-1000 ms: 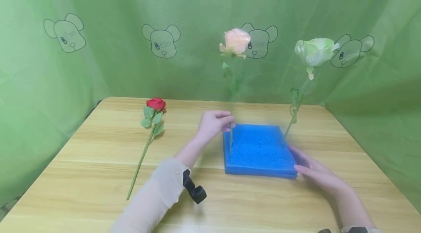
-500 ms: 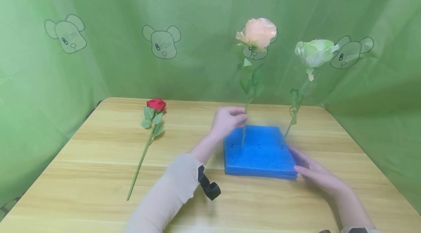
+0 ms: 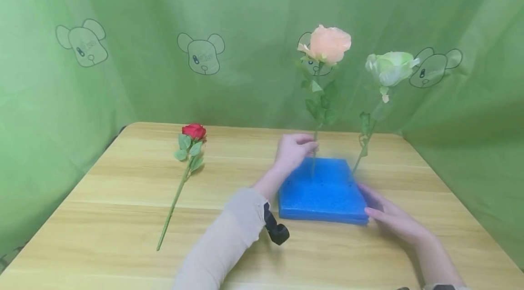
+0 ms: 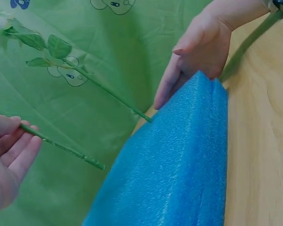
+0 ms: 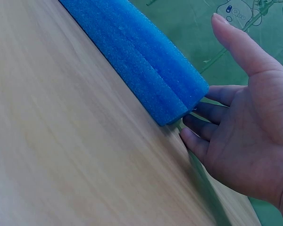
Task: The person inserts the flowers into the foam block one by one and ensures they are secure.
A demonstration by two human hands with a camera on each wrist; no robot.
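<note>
Peach rose (image 3: 329, 44) nearly upright in the left hand (image 3: 292, 151), its cut end just above the blue foam block (image 3: 327, 201) and apart from it; the thumb and fingers (image 4: 27, 154) pinch the stem (image 4: 61, 146) low down, probably for firm control of that free end; across the block, the right hand (image 3: 393, 219) keeps its thumb apart from loosely spread fingers that touch the side, likely as a steadying stop; beside them a green-white rose (image 3: 391, 68) leans out of the foam, the nearest obstacle, though not touching the peach one; farther left, a red rose (image 3: 194, 132) lies on the worktop (image 3: 102, 217), out of the way; a green curtain (image 3: 143, 85) hangs behind.
</note>
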